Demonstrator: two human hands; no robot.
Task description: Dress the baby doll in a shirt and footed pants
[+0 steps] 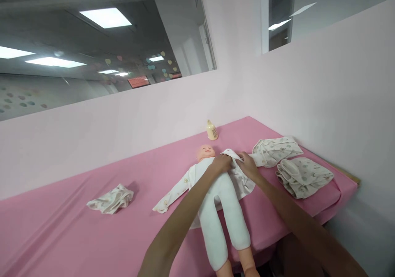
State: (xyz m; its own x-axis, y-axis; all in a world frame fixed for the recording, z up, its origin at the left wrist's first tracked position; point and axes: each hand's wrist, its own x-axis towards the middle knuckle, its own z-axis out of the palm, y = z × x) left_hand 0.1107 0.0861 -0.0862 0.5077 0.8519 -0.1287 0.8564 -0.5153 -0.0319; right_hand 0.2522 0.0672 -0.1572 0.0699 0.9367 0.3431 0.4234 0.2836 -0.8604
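Observation:
A baby doll (217, 178) with a white cloth body lies on its back, its head toward the wall. Under it is spread a white patterned baby shirt (243, 182); one long sleeve (175, 190) stretches out on the left. My left hand (222, 164) is closed at the doll's shoulder, against the shirt's edge; what its curled fingers grip is hidden. Just to the right, my right hand (247, 166) pinches the shirt's fabric near the other sleeve (258, 159). Both forearms reach over the table, the left one crossing the doll's body.
A pink sheet (77, 227) covers the table. A crumpled patterned cloth (112, 199) lies left. Folded baby clothes (279, 149) and another folded garment (304, 176) are at right. A cream bottle (212, 130) stands near the white wall (138, 124), below a window (92, 42).

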